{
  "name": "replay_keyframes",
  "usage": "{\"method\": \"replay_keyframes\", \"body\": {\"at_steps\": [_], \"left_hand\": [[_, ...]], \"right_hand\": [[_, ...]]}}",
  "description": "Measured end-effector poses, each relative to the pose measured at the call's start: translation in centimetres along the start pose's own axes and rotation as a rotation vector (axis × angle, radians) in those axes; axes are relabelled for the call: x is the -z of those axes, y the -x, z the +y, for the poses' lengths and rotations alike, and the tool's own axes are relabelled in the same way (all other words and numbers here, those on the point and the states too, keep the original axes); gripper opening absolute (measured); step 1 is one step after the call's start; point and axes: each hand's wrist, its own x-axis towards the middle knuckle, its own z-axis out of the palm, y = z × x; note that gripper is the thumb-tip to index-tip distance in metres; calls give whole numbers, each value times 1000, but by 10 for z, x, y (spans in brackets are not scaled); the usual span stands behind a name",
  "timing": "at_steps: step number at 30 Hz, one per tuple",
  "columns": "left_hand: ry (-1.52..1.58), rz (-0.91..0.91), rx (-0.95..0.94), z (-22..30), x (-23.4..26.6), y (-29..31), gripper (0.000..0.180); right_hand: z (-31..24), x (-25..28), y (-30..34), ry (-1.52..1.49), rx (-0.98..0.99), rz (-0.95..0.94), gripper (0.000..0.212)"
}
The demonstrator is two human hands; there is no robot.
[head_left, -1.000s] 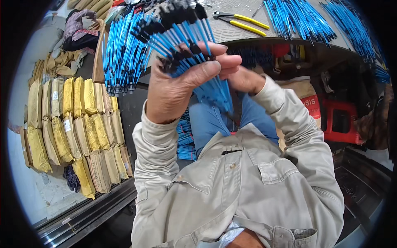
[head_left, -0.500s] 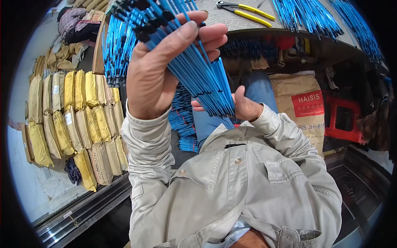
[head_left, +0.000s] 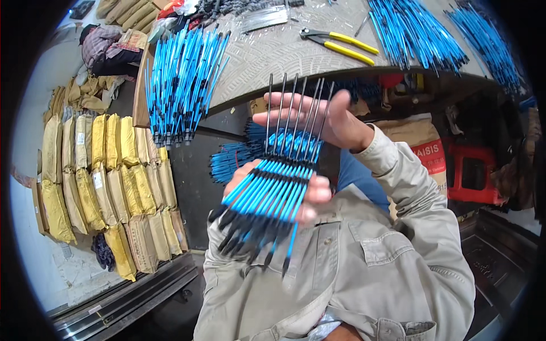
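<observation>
A flat fan of thin blue rods (head_left: 267,196) with black bands and black ends lies across my left hand (head_left: 317,196), whose fingers curl round its right side. The black ends point down toward my chest and are blurred. Several thin dark rod tips stick up from the fan's far end. Behind those tips is my right hand (head_left: 344,125), its fingers stretched out to the left and its thumb raised. Whether the tips touch that palm I cannot tell.
On the table (head_left: 250,62) ahead lie a left pile of blue rods (head_left: 182,85), yellow-handled pliers (head_left: 344,45) and right-hand piles (head_left: 418,37). More rod bundles (head_left: 230,162) sit below. Wrapped packages (head_left: 105,187) stand at left. A person (head_left: 111,48) bends over at far left.
My left hand has come down toward my chest, and the rods have swung round so their black ends point at me. My right hand has moved up to the rods' far end.
</observation>
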Motion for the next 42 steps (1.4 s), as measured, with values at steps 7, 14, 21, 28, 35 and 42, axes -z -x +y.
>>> {"method": "replay_keyframes", "body": {"at_steps": [7,14,21,28,35,42], "left_hand": [[-365,226,-470,-87,62,-75,28],[-359,263,-494,-119,111,-106,24],[-157,383,-388,-117,117,-101,25],[-101,404,-356,-99,123,-92,27],[23,398,-221,-89,125,-88,29],[59,391,-128,-91,126,-86,42]], "right_hand": [[-4,93,-66,94,-84,432,79],[-36,162,-53,1930,4,322,49],[-51,163,-79,2304,39,387,36],[-52,218,-198,1946,-70,414,18],[-38,238,-236,1977,-267,294,13],[-31,237,-234,1921,-153,266,16]]}}
